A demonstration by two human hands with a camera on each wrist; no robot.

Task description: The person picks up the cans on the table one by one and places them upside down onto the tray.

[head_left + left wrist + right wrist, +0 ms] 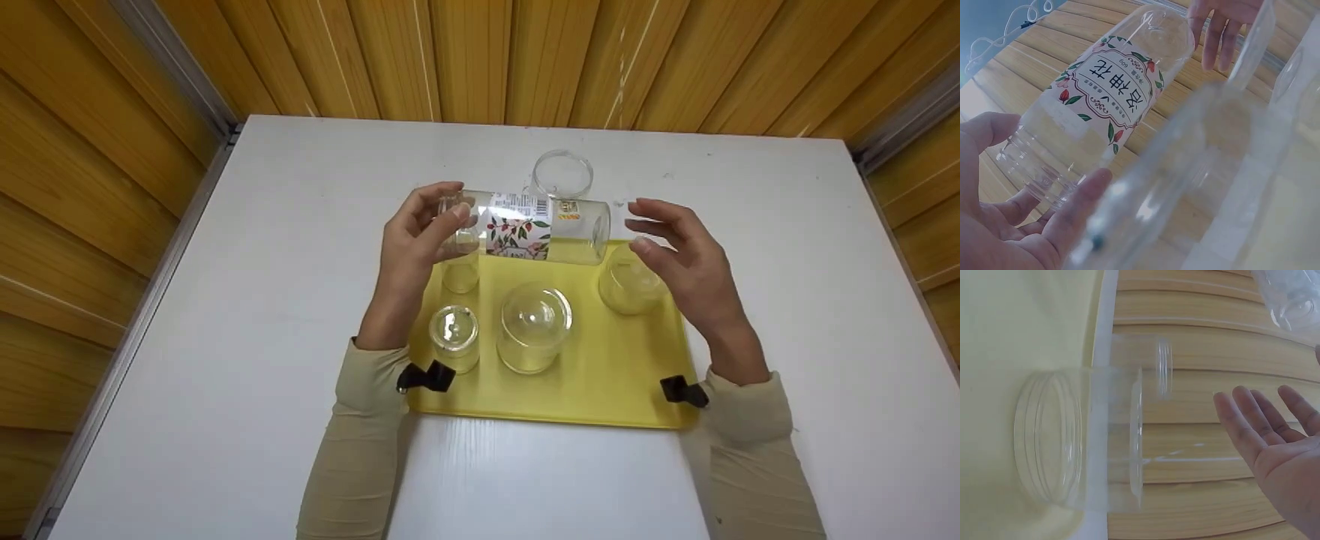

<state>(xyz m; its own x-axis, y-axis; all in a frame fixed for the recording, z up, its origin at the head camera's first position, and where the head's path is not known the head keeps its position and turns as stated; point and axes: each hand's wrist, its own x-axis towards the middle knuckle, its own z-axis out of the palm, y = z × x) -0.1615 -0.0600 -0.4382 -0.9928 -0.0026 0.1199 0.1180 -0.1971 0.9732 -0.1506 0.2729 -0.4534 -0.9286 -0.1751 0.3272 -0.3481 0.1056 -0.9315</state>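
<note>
A clear plastic jar (pixel 517 225) with a floral paper label lies sideways in the air above the back of a yellow tray (pixel 615 375). My left hand (pixel 420 232) grips it by the ridged neck end, thumb and fingers around it. In the left wrist view the jar's label (pixel 1106 87) shows red buds, green leaves and dark characters. My right hand (pixel 694 262) is apart from the jar's base, fingers loosely extended and holding nothing. Just below that hand a clear jar (pixel 628 289) stands at the tray's back right corner; the right wrist view shows this jar (pixel 1078 439) too.
On the tray stand a wide clear jar (pixel 534 330) in the middle and a smaller clear jar (pixel 454 337) at front left. Another clear jar (pixel 460 276) is partly hidden behind the left hand. A clear round container (pixel 562 174) stands on the white table (pixel 262 315) behind the tray.
</note>
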